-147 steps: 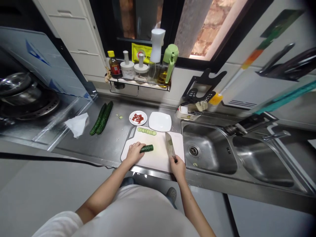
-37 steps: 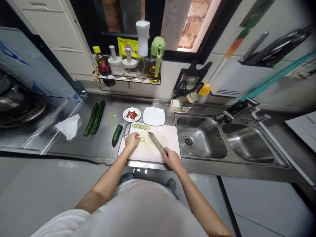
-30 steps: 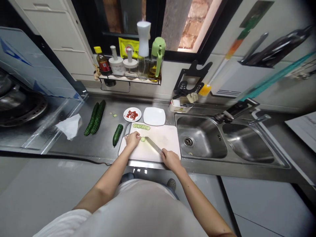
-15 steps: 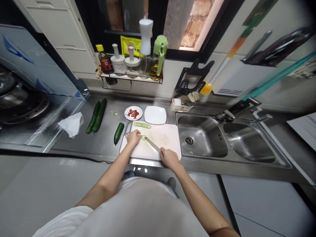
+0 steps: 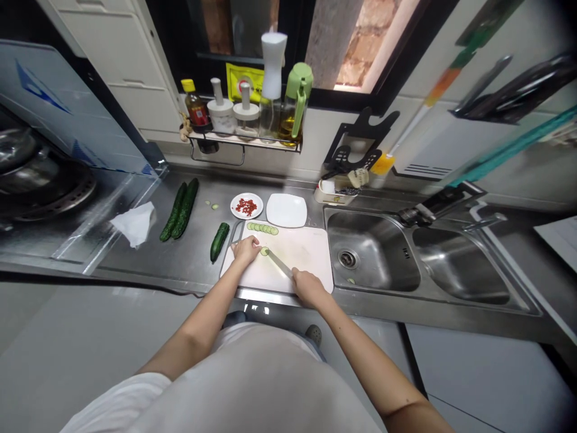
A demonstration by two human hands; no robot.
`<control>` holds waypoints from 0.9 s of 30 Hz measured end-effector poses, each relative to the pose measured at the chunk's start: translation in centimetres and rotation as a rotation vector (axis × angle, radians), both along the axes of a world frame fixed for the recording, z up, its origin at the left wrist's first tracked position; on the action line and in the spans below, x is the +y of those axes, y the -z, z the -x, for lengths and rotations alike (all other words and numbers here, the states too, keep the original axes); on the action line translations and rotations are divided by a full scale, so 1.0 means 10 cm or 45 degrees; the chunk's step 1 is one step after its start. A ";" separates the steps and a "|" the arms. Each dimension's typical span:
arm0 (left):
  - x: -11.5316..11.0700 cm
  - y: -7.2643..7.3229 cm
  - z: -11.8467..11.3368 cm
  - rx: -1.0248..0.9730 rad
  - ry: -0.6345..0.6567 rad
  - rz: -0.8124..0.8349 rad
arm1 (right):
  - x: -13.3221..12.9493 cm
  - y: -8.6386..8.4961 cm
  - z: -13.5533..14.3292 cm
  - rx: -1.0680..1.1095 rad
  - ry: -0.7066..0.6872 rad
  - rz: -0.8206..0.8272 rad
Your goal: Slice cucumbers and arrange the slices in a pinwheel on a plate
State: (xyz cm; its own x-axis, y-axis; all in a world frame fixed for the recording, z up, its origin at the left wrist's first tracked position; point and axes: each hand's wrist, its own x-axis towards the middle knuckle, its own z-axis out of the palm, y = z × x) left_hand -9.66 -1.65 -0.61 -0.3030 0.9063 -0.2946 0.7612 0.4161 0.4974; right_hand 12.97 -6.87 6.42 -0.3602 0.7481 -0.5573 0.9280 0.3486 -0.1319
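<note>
My right hand (image 5: 311,287) is wrapped round the handle of a knife (image 5: 280,264), whose blade points up and left over the white cutting board (image 5: 311,249). The blade's tip meets a pale green cucumber slice (image 5: 264,251). My left hand (image 5: 246,251) is closed over the board's left part, its fingertips at the left edge of that slice. Behind them a row of overlapping cucumber slices (image 5: 262,228) lies along the board's far edge. A piece of cucumber (image 5: 219,242) rests on the counter just left of the board.
Beyond the board stand a plate of chopped red pieces (image 5: 246,207) and a white square plate (image 5: 286,210). Two whole cucumbers (image 5: 180,210) and a white cloth or paper (image 5: 136,224) lie left. A double sink (image 5: 374,249) is on the right. A condiment rack (image 5: 246,142) hangs behind.
The view has shifted slightly. Both hands, the knife and the cucumber slice keep nearly the same places on the board.
</note>
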 end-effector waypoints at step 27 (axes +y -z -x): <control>0.04 0.04 0.04 -0.020 0.002 0.017 | 0.14 -0.05 0.18 -0.015 -0.004 0.033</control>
State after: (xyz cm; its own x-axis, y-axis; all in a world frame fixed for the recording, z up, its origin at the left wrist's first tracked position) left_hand -10.07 -1.26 -0.98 -0.2970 0.9027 -0.3113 0.7537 0.4218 0.5040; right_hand 11.20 -5.52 6.89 -0.3558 0.7321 -0.5808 0.9285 0.3479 -0.1303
